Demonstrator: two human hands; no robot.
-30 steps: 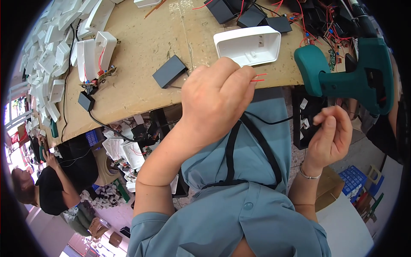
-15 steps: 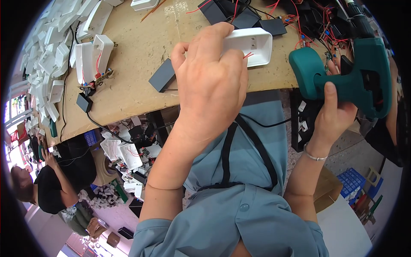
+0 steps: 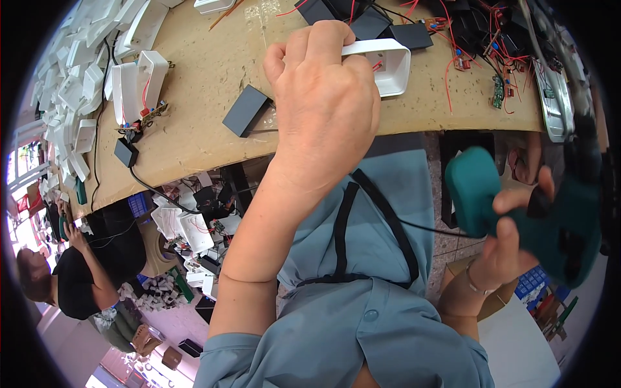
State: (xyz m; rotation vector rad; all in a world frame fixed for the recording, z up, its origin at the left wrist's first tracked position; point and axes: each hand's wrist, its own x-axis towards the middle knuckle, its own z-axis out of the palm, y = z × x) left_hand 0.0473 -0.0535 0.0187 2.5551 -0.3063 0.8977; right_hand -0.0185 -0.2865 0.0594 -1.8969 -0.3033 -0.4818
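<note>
My left hand grips the near left wall of a white plastic housing by the front of the table. Its fingertips are hidden behind the hand. Inside the housing, short red wires show. Off the table edge at the right, my right hand is wrapped round the handle of a green power drill, blurred by motion; the drill's front end is lost in the dark rim of the view. A dark grey box lies on the table just left of my left hand.
White housings are heaped along the table's left side, with an opened one wired to a small board nearby. Black boxes, red wires and circuit boards crowd the back right, beside a metal tray. Another person sits at left.
My right hand has drawn the drill down and right, away from the table, uncovering boards and the metal tray. My left hand has shifted slightly up, still on the white housing.
</note>
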